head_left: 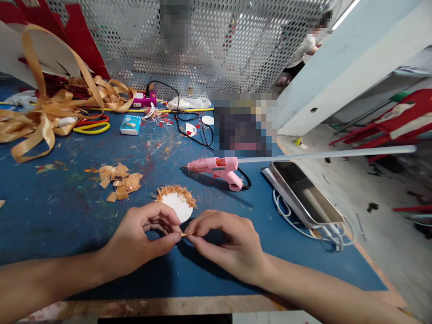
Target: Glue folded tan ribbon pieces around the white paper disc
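Observation:
Between the fingertips of my left hand (145,238) and my right hand (229,240) is a small piece of gold ribbon (186,234), pinched from both sides. Both hands are closed on it, low over the front of the table. Just beyond them lies a white paper disc (177,208), its far edge covered with frayed gold ribbon bits. A loose pile of cut gold ribbon pieces (123,182) sits to the left of the disc. Farther back, a pink glue gun (216,167) rests with its nozzle to the left and a long glue stick out of its rear.
Phone (305,193) and white cable (286,216) lie at the right. Scissors with red and yellow handles (92,126), a small blue box (131,124), a purple power socket (145,99) and tangled gold ribbon (43,119) are at the back left. A perforated metal panel (202,54) stands behind.

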`<state>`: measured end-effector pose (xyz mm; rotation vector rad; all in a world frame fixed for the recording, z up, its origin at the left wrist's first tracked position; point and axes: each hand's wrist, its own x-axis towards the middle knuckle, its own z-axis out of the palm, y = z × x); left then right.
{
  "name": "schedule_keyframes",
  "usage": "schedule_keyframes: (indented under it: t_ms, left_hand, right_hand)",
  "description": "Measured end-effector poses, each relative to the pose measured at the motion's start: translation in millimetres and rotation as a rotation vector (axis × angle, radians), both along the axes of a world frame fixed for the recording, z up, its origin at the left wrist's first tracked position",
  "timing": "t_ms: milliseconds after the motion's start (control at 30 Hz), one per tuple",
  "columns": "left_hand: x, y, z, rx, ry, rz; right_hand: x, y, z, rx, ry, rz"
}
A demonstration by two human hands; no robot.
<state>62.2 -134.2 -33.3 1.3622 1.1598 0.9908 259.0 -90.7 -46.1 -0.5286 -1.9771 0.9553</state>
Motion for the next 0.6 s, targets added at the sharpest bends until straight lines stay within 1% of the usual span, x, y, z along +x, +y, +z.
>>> schedule_keyframes:
  t_ms: [200, 433, 600]
  left_hand:
    - [-2, -3, -4.1, 0.142, 0.086, -0.007]
    - [-3, -7, -6.6, 0.205, 0.132, -0.021]
    - [-2, -8, -7.9, 0.234, 0.183, -0.04]
  right_hand:
    - [-2, -5, 2.3, -0.091, -0.032, -0.045]
    - [-5, -9, 5.1, -0.113, -0.052, -0.079]
    - [-7, -11, 5.5, -0.142, -0.064, -0.077]
